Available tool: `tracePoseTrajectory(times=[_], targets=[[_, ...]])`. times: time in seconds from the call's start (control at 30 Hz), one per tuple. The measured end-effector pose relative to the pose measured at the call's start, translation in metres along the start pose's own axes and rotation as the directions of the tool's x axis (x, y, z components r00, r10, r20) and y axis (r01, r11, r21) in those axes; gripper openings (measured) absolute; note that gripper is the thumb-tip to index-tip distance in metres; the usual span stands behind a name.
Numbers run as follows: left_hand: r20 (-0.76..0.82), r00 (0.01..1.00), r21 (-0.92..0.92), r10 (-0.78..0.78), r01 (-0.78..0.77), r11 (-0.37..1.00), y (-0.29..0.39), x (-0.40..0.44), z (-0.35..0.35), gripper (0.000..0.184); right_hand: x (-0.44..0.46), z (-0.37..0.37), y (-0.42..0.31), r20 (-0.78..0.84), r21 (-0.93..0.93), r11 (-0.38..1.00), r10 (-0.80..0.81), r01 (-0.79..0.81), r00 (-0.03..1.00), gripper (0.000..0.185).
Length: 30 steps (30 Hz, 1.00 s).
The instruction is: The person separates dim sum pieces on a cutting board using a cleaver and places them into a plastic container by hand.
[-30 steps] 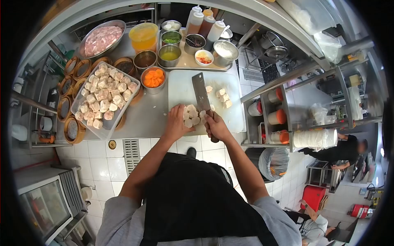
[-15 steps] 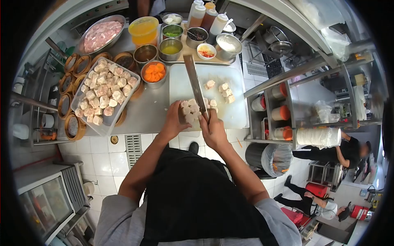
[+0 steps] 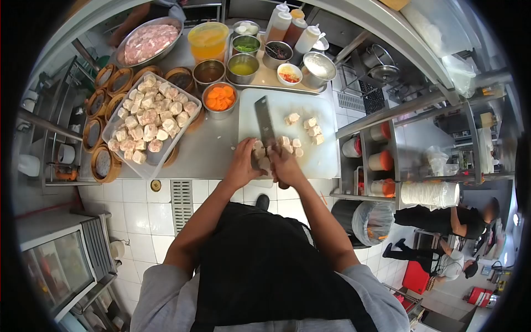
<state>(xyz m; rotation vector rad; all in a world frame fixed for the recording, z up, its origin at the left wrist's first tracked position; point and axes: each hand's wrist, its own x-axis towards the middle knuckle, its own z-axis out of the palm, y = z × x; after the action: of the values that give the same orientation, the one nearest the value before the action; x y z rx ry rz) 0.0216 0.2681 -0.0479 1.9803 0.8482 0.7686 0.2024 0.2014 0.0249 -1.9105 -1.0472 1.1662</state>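
Observation:
My right hand (image 3: pixel 285 167) grips a cleaver (image 3: pixel 264 119) by its handle, the broad blade pointing away from me over the white cutting board (image 3: pixel 326 157). Left of the blade, my left hand (image 3: pixel 242 166) curls round a cluster of pale dumplings (image 3: pixel 258 148) at the board's near edge. The cleaver and my fingers partly hide that cluster. Just right of the blade lie several dumpling pieces (image 3: pixel 290 145). Farther back on the board are one small clump (image 3: pixel 292 118) and a short row of dumplings (image 3: pixel 314 131).
A clear tub (image 3: pixel 152 169) heaped with dumplings stands left, among bamboo steamers (image 3: pixel 105 164). Behind are a bowl of carrot slices (image 3: pixel 219 98), sauce pots, squeeze bottles (image 3: pixel 277 27) and a basin of raw meat (image 3: pixel 145 45). Shelves and a lined bin (image 3: pixel 373 221) stand right; co-workers are beyond.
The cleaver has come down and tilted its blade flatter, and my right hand has shifted slightly. My left hand has rolled over the dumpling cluster, which shows less now. The view has shifted a little.

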Motion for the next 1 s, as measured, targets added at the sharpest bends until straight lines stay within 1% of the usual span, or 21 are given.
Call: tracePoseTrajectory(times=[0.03, 0.07, 0.17, 0.2, 0.27, 0.3, 0.33, 0.37, 0.43, 0.47, 0.57, 0.6, 0.67, 0.7, 0.77, 0.87, 0.97, 1.0], targets=[[0.011, 1.0, 0.025, 0.012, -0.013, 1.0, -0.002, 0.001, 0.0, 0.116, -0.008, -0.01, -0.01, 0.055, 0.162, 0.983, 0.081, -0.089, 0.995, 0.033], [0.018, 0.999, 0.048, 0.027, -0.028, 0.998, -0.004, 0.004, 0.001, 0.117, -0.017, -0.014, -0.01, -0.016, 0.131, 0.99, 0.046, -0.043, 0.999, 0.03], [0.03, 0.999, 0.042, 0.015, -0.016, 0.999, 0.0, 0.006, 0.0, 0.118, -0.049, -0.024, -0.029, -0.111, -0.042, 0.998, -0.053, 0.049, 0.992, 0.027], [0.03, 0.999, 0.06, 0.022, -0.024, 0.998, 0.0, 0.005, -0.001, 0.118, -0.059, -0.025, -0.032, -0.115, -0.087, 0.994, -0.079, 0.069, 0.99, 0.027], [0.033, 0.999, 0.095, 0.04, -0.043, 0.995, 0.001, 0.004, -0.002, 0.118, -0.073, -0.019, -0.024, -0.143, -0.111, 0.989, -0.116, 0.101, 0.983, 0.028], [0.063, 0.996, 0.112, 0.056, -0.063, 0.992, 0.003, 0.006, -0.006, 0.115, -0.079, -0.015, -0.022, -0.156, -0.123, 0.985, -0.139, 0.12, 0.978, 0.028], [0.091, 0.993, 0.13, 0.073, -0.084, 0.988, 0.005, 0.008, -0.011, 0.111, -0.085, -0.013, -0.022, -0.127, -0.076, 0.995, -0.078, 0.069, 0.989, 0.03], [0.119, 0.989, 0.147, 0.089, -0.107, 0.983, 0.006, 0.011, -0.016, 0.108, -0.087, -0.011, -0.015, -0.108, -0.087, 0.995, -0.056, 0.046, 0.993, 0.03], [0.118, 0.986, 0.2, 0.121, -0.143, 0.969, 0.0, 0.018, -0.02, 0.092, -0.083, -0.007, 0.012, -0.067, -0.113, 0.994, -0.012, 0.005, 0.998, 0.031], [0.121, 0.983, 0.225, 0.135, -0.16, 0.961, -0.003, 0.018, -0.023, 0.084, -0.081, -0.008, 0.023, -0.042, -0.177, 0.984, -0.031, 0.023, 0.999, 0.03], [0.231, 0.967, 0.229, 0.109, -0.163, 0.96, -0.008, 0.018, -0.04, 0.062, -0.068, -0.017, 0.038, -0.058, -0.237, 0.963, -0.144, 0.126, 0.988, 0.029], [0.187, 0.979, 0.209, 0.075, -0.115, 0.971, -0.008, 0.014, -0.04, 0.058, -0.057, -0.015, 0.052, -0.135, -0.259, 0.929, -0.307, 0.265, 0.942, 0.028], [0.102, 0.995, 0.158, 0.01, -0.026, 0.987, -0.006, 0.007, -0.034, 0.051, -0.047, -0.02, 0.043, -0.181, -0.252, 0.952, -0.224, 0.175, 0.958, 0.027], [0.061, 0.998, 0.175, 0.013, -0.023, 0.984, -0.007, 0.009, -0.029, 0.05, -0.044, -0.022, 0.036, -0.2, -0.247, 0.96, -0.186, 0.134, 0.962, 0.026], [-0.028, 1.0, 0.204, 0.009, -0.003, 0.979, -0.007, 0.008, -0.015, 0.048, -0.05, -0.021, 0.017, -0.218, -0.213, 0.963, -0.213, 0.166, 0.953, 0.026], [-0.018, 0.992, 0.075, -0.126, 0.127, 0.989, 0.002, 0.004, -0.014, 0.047, -0.068, -0.012, -0.01, -0.219, -0.209, 0.958, -0.241, 0.196, 0.945, 0.029], [-0.015, 0.995, 0.103, -0.094, 0.095, 0.99, 0.004, -0.003, -0.019, 0.046, -0.083, -0.002, -0.041, -0.247, -0.15, 0.965, -0.248, 0.216, 0.937, 0.03], [-0.021, 0.996, 0.094, -0.09, 0.091, 0.991, 0.003, -0.003, -0.018, 0.045, -0.084, 0.002, -0.043, -0.271, -0.131, 0.96, -0.276, 0.249, 0.922, 0.03]])
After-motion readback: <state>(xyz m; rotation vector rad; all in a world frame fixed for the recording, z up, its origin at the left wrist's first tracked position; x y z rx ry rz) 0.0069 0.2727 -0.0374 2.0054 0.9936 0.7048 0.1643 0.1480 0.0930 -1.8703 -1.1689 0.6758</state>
